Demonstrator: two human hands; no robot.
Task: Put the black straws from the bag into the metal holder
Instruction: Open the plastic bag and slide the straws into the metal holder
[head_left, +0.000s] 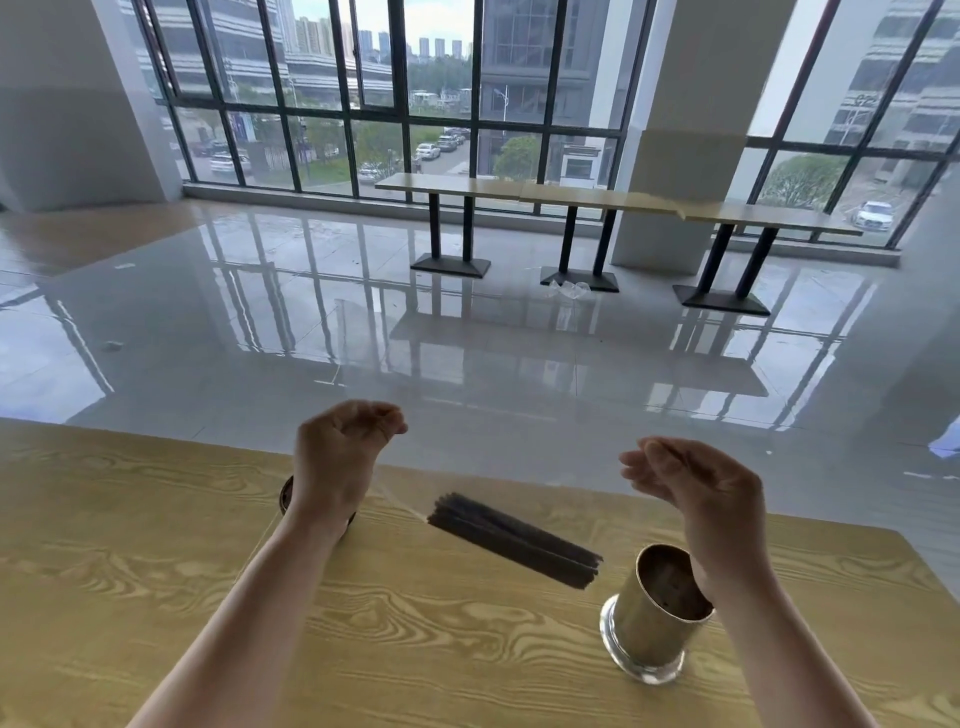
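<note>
Straight ahead across the wooden table (415, 649), just one far edge in view, slanting from upper left down to the right, with shiny tiled floor (467, 338) beyond it and wide open room out to the windows (395, 104). Plenty of bare wood toward the near side. Close to that far edge, one bundle of black straws (514, 540), lying flat and slantwise mid-table, too tightly packed to count singly. Faintly visible, one line of clear film (408, 503) from beneath the left hand to the bundle's left end. Just right of the bundle's near end, apart from it, one metal holder (649, 618), brass-toned, standing on a glassy base, mouth open. Two hands, both raised above the table: left hand (345, 452) curled, thumb against fingertips, any grip on the film impossible to tell; right hand (696, 488) loosely curved, nothing seen in it, wrist just behind the holder's rim. Half hidden behind the left wrist, one dark round container (284, 496). Farther off, three long tables (597, 196) end to end by the windows, and one crumpled clear wrapper (569, 288) on the floor beside them.
</note>
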